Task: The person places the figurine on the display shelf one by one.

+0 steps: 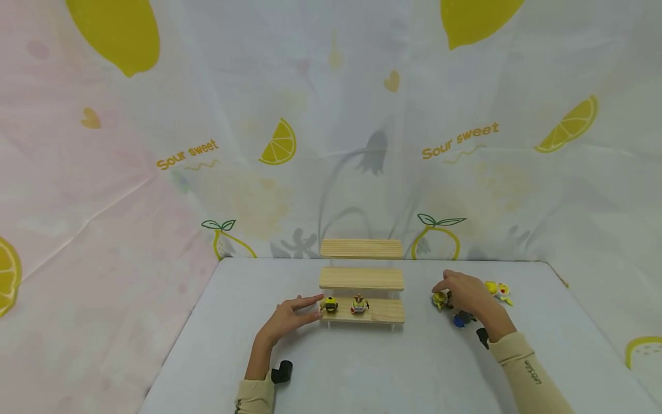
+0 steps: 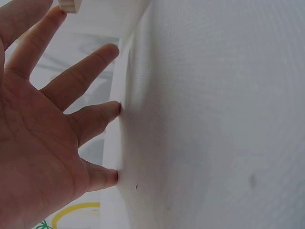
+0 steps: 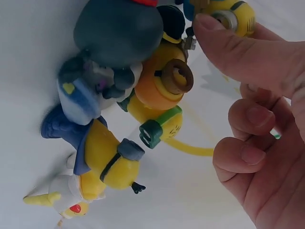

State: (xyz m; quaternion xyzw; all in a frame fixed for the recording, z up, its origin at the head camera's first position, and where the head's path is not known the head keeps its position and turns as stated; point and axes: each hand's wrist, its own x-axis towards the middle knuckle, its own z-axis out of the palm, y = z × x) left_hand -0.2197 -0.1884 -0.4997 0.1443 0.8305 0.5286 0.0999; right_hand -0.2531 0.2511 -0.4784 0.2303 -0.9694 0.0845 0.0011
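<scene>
My left hand (image 1: 289, 317) is by the left end of a small tiered wooden shelf (image 1: 385, 310), fingers spread and fairly straight. In the left wrist view one fingertip touches the corner of the wood (image 2: 70, 5). Two small figurines, one yellow and black (image 1: 330, 304) and one with a brown top (image 1: 358, 304), stand on the lowest tier. On the right of the table my right hand (image 1: 468, 296) pinches a yellow minion figurine (image 3: 243, 19) with goggles between thumb and forefinger; the forefinger is mostly hidden. Its other fingers are curled.
Close under the right hand lie several figurines: a blue-caped minion (image 3: 102, 157), a dark grey rounded one (image 3: 119, 33), an orange-headed one (image 3: 155, 86), and a white and yellow one (image 1: 500, 290). A lemon-patterned cloth (image 1: 320, 190) hangs behind the white table (image 1: 362, 374).
</scene>
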